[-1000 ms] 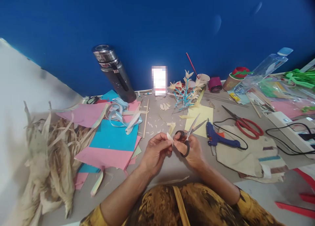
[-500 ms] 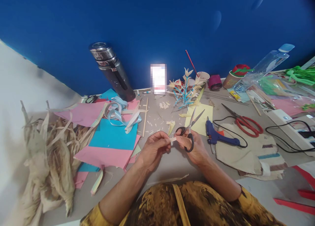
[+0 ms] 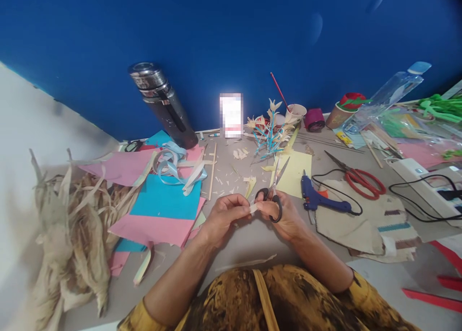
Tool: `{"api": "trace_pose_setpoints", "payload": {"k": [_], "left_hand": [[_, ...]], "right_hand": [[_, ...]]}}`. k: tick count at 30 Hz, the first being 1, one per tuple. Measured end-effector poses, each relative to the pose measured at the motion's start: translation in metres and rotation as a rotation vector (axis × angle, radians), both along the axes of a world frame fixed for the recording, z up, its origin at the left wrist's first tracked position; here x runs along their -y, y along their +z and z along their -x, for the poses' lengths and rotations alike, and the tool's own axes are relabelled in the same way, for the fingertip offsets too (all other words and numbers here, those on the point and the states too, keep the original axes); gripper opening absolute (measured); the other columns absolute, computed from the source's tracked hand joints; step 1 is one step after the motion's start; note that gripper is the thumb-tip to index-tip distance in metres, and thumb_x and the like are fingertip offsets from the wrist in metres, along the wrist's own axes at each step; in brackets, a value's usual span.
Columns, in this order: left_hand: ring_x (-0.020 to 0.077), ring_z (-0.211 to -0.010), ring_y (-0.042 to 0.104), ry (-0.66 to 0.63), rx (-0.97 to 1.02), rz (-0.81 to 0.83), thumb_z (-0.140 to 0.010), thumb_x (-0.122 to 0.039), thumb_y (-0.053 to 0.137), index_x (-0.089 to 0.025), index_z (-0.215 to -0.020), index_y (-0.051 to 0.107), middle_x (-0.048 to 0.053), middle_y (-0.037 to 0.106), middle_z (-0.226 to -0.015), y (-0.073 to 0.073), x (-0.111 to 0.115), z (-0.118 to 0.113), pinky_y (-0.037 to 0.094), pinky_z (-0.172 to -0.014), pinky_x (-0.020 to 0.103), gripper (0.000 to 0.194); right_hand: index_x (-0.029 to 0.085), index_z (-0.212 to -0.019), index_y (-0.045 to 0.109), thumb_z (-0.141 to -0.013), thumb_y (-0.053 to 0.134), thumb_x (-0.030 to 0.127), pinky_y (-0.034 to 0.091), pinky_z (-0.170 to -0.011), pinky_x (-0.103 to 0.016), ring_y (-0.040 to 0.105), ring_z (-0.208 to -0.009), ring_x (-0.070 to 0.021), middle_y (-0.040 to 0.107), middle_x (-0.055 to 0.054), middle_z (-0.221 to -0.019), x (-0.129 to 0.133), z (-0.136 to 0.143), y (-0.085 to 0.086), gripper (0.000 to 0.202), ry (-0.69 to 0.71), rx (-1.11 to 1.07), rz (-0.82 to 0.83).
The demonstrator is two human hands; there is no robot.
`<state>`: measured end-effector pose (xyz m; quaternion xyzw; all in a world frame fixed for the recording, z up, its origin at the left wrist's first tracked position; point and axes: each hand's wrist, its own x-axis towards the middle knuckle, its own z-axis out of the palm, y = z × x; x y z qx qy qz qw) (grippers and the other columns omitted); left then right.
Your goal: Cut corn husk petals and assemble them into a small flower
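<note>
A small pale strip [image 3: 253,208], perhaps dried husk, spans the gap between my two hands over the table. My left hand [image 3: 230,216] pinches its left end between thumb and fingers. In my right hand [image 3: 286,217] are black-handled scissors [image 3: 275,196], their blades parted and pointing away from me; its thumb and a finger also touch the strip's right end. Beyond the scissors stands a bunch of pale flowers on blue stems [image 3: 271,133]. Cream scraps [image 3: 240,153] and a curled pale-yellow piece [image 3: 250,186] lie ahead of my hands.
Dried husks [image 3: 79,244] and coloured paper sheets [image 3: 168,196] lie left, below a dark flask [image 3: 168,109]. To the right are a blue glue gun [image 3: 325,201], red-handled scissors [image 3: 364,182] on a cloth [image 3: 350,230], and a power strip [image 3: 415,184]. A blue wall rises behind.
The scissors have tilted slightly and their blades have come a little closer together. The pale strip has shifted a bit between my fingers. Both hands stay in nearly the same place.
</note>
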<state>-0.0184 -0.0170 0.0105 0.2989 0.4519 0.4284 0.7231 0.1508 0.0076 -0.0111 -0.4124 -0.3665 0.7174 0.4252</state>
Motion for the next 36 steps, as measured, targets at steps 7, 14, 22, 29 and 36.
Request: {"api": "trace_pose_setpoints", "payload": {"k": [7, 14, 22, 29, 36], "left_hand": [[0.0119, -0.062, 0.056, 0.228, 0.145, 0.002, -0.069, -0.027, 0.080, -0.016, -0.070, 0.064, 0.001, 0.063, -0.064, 0.001, -0.002, -0.002, 0.043, -0.066, 0.025, 0.020], [0.0111, -0.063, 0.054, 0.410, 0.177, -0.010, -0.071, -0.030, 0.081, -0.016, -0.069, 0.060, 0.000, 0.062, -0.067, 0.001, 0.001, -0.013, 0.043, -0.065, 0.023, 0.025], [0.0099, -0.059, 0.049, 0.420, 0.200, -0.017, -0.073, -0.033, 0.080, -0.017, -0.068, 0.056, -0.002, 0.057, -0.064, 0.002, 0.003, -0.017, 0.039, -0.058, 0.022, 0.029], [0.0094, -0.060, 0.050, 0.414, 0.201, -0.009, -0.073, -0.033, 0.081, -0.016, -0.070, 0.056, -0.002, 0.058, -0.065, 0.000, 0.003, -0.016, 0.040, -0.060, 0.022, 0.030], [0.0096, -0.059, 0.050, 0.410, 0.190, -0.020, -0.072, -0.034, 0.081, -0.017, -0.069, 0.056, -0.002, 0.058, -0.065, 0.000, 0.003, -0.017, 0.041, -0.059, 0.022, 0.030]], "right_hand": [[0.015, -0.076, 0.069, -0.082, 0.060, 0.068, 0.026, -0.047, -0.024, 0.039, -0.051, -0.0096, 0.059, -0.002, -0.063, 0.007, 0.000, 0.003, 0.054, 0.244, 0.235, -0.234], [0.016, -0.058, 0.062, -0.078, 0.054, 0.079, 0.034, -0.047, -0.023, 0.047, -0.050, -0.0122, 0.060, -0.004, -0.056, 0.018, 0.017, 0.001, 0.066, 0.380, 0.300, -0.272], [0.018, -0.057, 0.058, -0.078, 0.058, 0.074, 0.038, -0.048, -0.023, 0.051, -0.050, -0.0136, 0.062, -0.004, -0.054, 0.020, 0.021, -0.001, 0.059, 0.361, 0.333, -0.280], [0.018, -0.056, 0.058, -0.079, 0.062, 0.068, 0.038, -0.048, -0.023, 0.050, -0.050, -0.0129, 0.061, -0.004, -0.053, 0.019, 0.019, -0.001, 0.055, 0.369, 0.342, -0.285], [0.018, -0.057, 0.058, -0.077, 0.060, 0.071, 0.038, -0.047, -0.023, 0.051, -0.050, -0.0136, 0.061, -0.004, -0.054, 0.019, 0.020, -0.003, 0.057, 0.360, 0.322, -0.264]]}}
